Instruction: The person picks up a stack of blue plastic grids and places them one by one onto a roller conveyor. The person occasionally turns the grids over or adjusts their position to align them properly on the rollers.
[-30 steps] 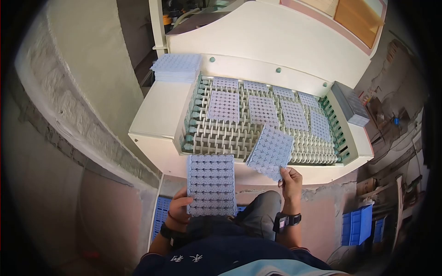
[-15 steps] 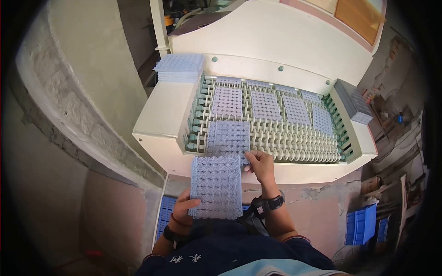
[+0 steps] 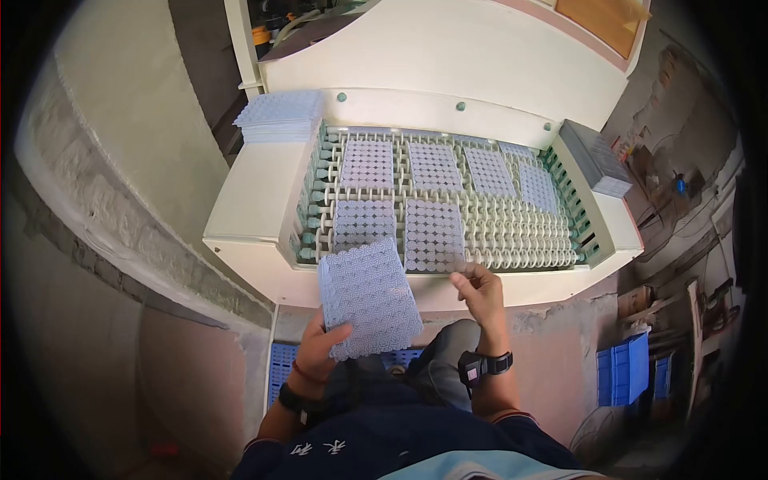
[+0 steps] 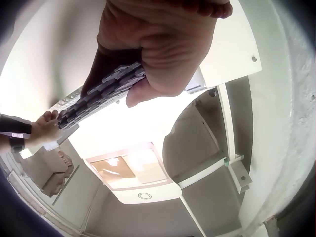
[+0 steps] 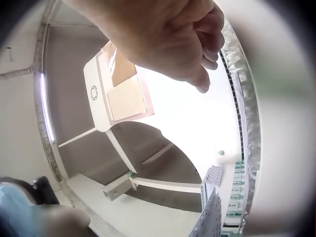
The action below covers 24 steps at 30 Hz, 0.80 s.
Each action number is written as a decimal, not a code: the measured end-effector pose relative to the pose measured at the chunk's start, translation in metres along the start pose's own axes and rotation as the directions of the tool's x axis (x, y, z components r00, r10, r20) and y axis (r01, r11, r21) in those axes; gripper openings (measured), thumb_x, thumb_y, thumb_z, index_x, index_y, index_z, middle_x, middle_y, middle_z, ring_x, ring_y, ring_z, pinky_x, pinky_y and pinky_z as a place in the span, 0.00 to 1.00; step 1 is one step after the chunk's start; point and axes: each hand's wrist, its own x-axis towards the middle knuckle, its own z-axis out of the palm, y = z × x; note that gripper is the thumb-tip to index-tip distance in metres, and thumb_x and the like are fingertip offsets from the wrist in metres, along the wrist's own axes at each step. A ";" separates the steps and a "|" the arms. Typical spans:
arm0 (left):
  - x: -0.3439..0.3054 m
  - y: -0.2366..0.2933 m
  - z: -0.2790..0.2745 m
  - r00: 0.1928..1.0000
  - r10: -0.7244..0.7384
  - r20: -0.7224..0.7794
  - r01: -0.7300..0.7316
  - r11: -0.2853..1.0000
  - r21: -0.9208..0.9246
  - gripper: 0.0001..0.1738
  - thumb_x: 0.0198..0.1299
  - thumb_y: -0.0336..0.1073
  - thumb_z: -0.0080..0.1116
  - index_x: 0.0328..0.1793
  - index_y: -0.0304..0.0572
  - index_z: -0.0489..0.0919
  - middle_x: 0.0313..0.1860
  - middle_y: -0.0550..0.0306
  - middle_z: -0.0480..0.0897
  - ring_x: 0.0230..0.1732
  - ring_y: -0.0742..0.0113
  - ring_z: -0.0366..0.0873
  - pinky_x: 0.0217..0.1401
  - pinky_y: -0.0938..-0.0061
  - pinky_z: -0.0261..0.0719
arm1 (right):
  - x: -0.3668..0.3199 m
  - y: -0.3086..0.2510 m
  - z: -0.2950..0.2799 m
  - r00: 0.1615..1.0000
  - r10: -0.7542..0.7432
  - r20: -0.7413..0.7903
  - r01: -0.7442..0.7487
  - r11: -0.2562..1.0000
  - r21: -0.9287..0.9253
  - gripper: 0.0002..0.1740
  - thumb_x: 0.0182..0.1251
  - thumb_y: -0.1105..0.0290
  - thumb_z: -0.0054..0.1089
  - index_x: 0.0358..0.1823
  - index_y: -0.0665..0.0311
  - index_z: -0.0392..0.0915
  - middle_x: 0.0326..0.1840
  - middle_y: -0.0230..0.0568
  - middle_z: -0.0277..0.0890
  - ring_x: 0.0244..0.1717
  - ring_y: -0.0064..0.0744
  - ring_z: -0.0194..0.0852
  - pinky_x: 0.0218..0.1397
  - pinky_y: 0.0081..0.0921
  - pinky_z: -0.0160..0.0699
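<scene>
In the head view, my left hand grips a stack of scalloped, light-blue patterned panels by its left edge, thumb on top. The stack is tilted and overlaps a panel lying on the rollers behind it. Beside that one lies a second panel. My right hand is at this panel's near right corner, its fingers loosely bent and holding nothing. The left wrist view shows the stack edge-on in the left hand. In the right wrist view, nothing sits between the right hand's thumb and fingers.
Several more panels lie in a row farther back on the white roller conveyor. A pile of light-blue panels stands on the machine's left ledge. A grey block occupies the right ledge. Blue crates stand at right.
My right hand brought panels over the front rollers, moved left, then right, and let go; two now lie side by side. The left-hand stack has tilted. The farther panels have moved toward the hood.
</scene>
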 end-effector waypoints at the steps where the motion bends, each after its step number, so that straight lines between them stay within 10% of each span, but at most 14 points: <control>1: 0.004 -0.002 0.001 1.000 0.017 -0.009 -0.017 1.000 0.011 0.33 0.51 0.31 0.56 0.64 0.28 0.63 0.55 0.45 0.74 0.55 0.56 0.74 0.58 0.65 0.71 | -0.011 -0.009 0.008 0.978 0.088 0.190 -0.113 0.986 0.124 0.16 0.58 0.65 0.66 0.41 0.71 0.79 0.25 0.34 0.77 0.21 0.16 0.70 0.22 0.13 0.67; 3: 0.010 -0.005 0.007 1.000 0.027 0.000 -0.027 0.999 0.025 0.33 0.52 0.30 0.56 0.65 0.28 0.62 0.56 0.46 0.74 0.55 0.56 0.74 0.58 0.65 0.70 | -0.026 -0.002 0.025 0.889 0.165 0.428 -0.209 0.976 0.058 0.13 0.60 0.65 0.64 0.37 0.71 0.80 0.20 0.30 0.75 0.15 0.13 0.67 0.18 0.11 0.65; 10: 0.007 -0.005 0.009 1.000 0.012 0.013 -0.012 1.000 -0.008 0.33 0.53 0.29 0.55 0.66 0.29 0.60 0.56 0.45 0.74 0.56 0.55 0.74 0.58 0.64 0.72 | -0.001 0.004 -0.028 0.977 0.212 0.002 -0.203 0.930 0.307 0.11 0.62 0.67 0.61 0.32 0.70 0.80 0.18 0.31 0.73 0.11 0.15 0.64 0.13 0.11 0.64; 14: 0.003 -0.009 -0.005 1.000 -0.012 0.014 0.013 0.995 -0.094 0.29 0.54 0.25 0.54 0.64 0.31 0.63 0.55 0.46 0.75 0.54 0.57 0.75 0.58 0.64 0.73 | 0.045 0.020 -0.096 0.962 0.094 -0.256 -0.073 0.993 0.090 0.11 0.62 0.68 0.60 0.29 0.71 0.80 0.16 0.33 0.73 0.11 0.17 0.65 0.13 0.12 0.61; 17: 0.001 -0.013 -0.007 1.000 -0.001 0.022 0.003 0.994 -0.112 0.30 0.54 0.27 0.53 0.65 0.29 0.62 0.55 0.44 0.75 0.54 0.55 0.76 0.58 0.63 0.73 | 0.071 0.032 -0.129 0.953 -0.022 -0.303 -0.150 0.833 -0.532 0.16 0.58 0.65 0.62 0.26 0.75 0.80 0.16 0.36 0.73 0.16 0.26 0.69 0.22 0.27 0.68; 24: -0.012 -0.007 -0.019 0.991 -0.012 0.135 0.047 0.964 -0.260 0.33 0.49 0.30 0.48 0.64 0.22 0.62 0.58 0.37 0.72 0.56 0.48 0.74 0.60 0.62 0.72 | 0.081 0.040 -0.211 0.887 -0.112 -0.448 -0.154 0.843 -0.516 0.17 0.55 0.63 0.62 0.30 0.76 0.80 0.17 0.39 0.73 0.22 0.23 0.68 0.27 0.27 0.66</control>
